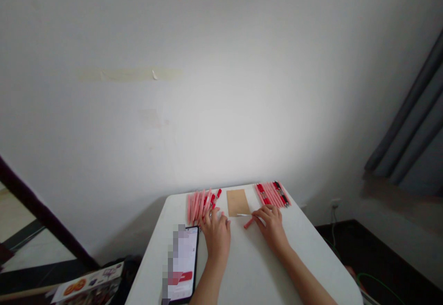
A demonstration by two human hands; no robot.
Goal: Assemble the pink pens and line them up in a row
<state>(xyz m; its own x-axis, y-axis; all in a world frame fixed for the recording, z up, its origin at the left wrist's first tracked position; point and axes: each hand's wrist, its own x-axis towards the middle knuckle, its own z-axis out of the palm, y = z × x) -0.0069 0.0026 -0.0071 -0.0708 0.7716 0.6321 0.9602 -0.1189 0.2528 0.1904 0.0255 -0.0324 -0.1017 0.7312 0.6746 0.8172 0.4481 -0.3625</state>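
Note:
My left hand [216,231] is on the left side of the white table, its fingers curled beside a loose pile of pink and red pens [196,206]. A small pink pen piece [222,213] sticks up between those fingers; the rest of it is hidden. My right hand [272,226] pinches a thin white pen refill [244,215] that points left over the edge of a brown paper rectangle [237,201]. Below the refill, a short pink pen barrel [248,223] pokes out from beside the right thumb. Whether it is gripped too, I cannot tell.
Pink, red and black pens [273,194] lie in a row at the back right of the white table [256,272]. A smartphone [185,259] with a lit screen lies at the left. Behind is a plain wall [221,88]; a printed box [88,284] stands low at the left.

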